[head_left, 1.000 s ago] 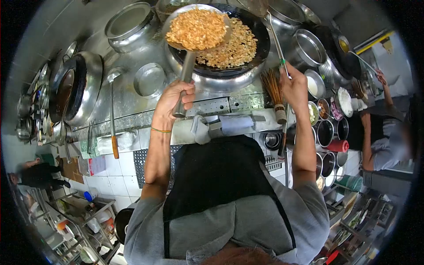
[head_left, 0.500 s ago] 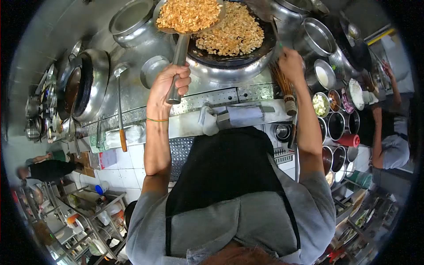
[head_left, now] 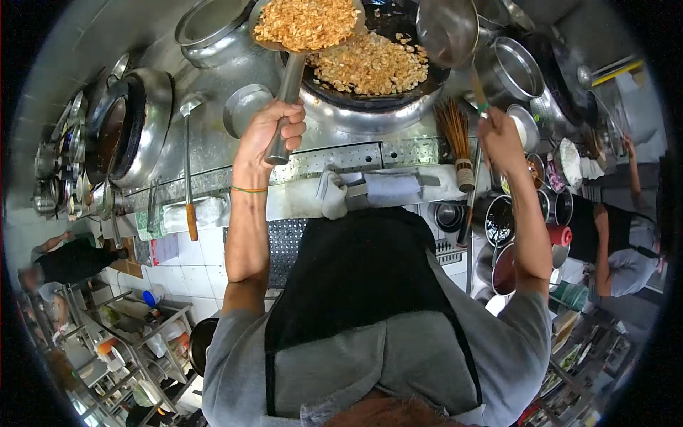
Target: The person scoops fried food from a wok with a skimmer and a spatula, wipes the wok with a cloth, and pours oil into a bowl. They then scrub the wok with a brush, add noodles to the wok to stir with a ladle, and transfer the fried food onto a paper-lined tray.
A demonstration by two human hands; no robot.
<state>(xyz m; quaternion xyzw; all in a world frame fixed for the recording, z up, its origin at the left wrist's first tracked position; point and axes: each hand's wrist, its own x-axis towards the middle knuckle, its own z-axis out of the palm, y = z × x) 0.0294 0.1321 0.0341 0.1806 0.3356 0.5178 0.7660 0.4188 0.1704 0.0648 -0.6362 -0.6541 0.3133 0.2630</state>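
**At the steel counter (head_left: 171,128), golden pieces (head_left: 377,64) are filling a wok (head_left: 363,104) and a scoop (head_left: 288,80)**

Well to the right, a co-worker (head_left: 629,242) is stretching out an arm, apart from the person's own hands. At the far middle, the wok is holding a loose layer of the golden pieces, with its black inner surface showing around them. Farther left, a second wok (head_left: 135,124) is holding dark brown liquid. Over the first wok's left part, the scoop is carrying a heaped mound of the same pieces. To the right, a ladle (head_left: 447,32) is showing its round bowl against the wok's right side. Just nearer than the wok, a bristle brush (head_left: 455,132) is pointing its bristles away from the person. Left of the wok, a shallow metal dish (head_left: 249,107) is resting on the counter. The left hand (head_left: 276,132) is clenching the scoop's thick metal handle, its fingers wrapping fully around. The right hand (head_left: 501,139) is grasping the ladle's handle near a green band, its fingers curling closed.
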